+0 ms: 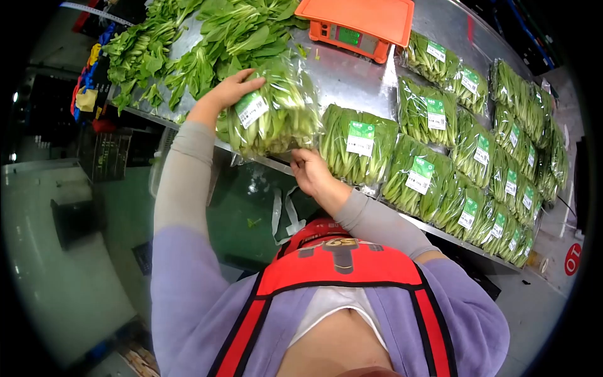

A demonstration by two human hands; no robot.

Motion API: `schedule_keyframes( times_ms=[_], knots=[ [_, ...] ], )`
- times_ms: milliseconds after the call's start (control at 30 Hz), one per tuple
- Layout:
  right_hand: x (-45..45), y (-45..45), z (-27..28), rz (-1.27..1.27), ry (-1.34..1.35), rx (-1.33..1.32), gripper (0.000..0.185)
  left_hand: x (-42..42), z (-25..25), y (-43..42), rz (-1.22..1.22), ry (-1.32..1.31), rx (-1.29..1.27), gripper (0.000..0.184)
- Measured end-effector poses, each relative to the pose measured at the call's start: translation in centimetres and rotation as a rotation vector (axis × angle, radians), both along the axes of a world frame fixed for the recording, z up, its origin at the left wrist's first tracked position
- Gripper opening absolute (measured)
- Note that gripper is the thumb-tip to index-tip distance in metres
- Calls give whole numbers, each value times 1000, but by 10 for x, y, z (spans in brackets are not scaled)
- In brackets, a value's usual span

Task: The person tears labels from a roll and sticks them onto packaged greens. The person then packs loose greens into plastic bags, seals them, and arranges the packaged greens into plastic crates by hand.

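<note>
We see left hand point(231, 90) gripping bagged greens point(282, 113) at near edge of table point(370, 93), some fingertips hidden. Right hand point(312, 173) curled below; whether pinching film, we cannot tell. Scale point(358, 16) cropped, digits blurred.

orange scale point(359, 25), metal table point(363, 87), round red sign point(572, 259)

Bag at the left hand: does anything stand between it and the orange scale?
Nothing visible blocks it: metal tabletop lies between the bag at the left hand and the orange scale; loose greens lie to the left.
</note>
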State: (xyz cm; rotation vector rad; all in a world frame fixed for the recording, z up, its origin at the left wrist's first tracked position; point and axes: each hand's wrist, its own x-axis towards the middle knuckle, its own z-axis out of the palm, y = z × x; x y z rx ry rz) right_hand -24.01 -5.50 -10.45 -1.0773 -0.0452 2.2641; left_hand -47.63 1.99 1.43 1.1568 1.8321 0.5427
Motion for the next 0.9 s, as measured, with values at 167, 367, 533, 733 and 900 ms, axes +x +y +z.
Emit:
schedule_keyframes(
  times_ms=[167, 367, 533, 733, 900],
  knots=[
    [3, 12, 16, -89, 173, 11, 30, -25, -15, -16, 173, -293, -76, 72],
    [-21, 23, 4, 112, -1, 261, 41, -37, -50, -17, 278, -492, -56, 71],
    [-21, 32, 39, -53, -20, 205, 42, -40, -53, -28, 314, -692, -1, 57],
    [8, 37, 58, -154, -215, 651, 40, 18, 12, -42, 355, -642, 101, 53],
    [87, 29, 114, -292, -245, 744, 43, 78, 61, -15, 26, -702, 279, 48]
  ],
)
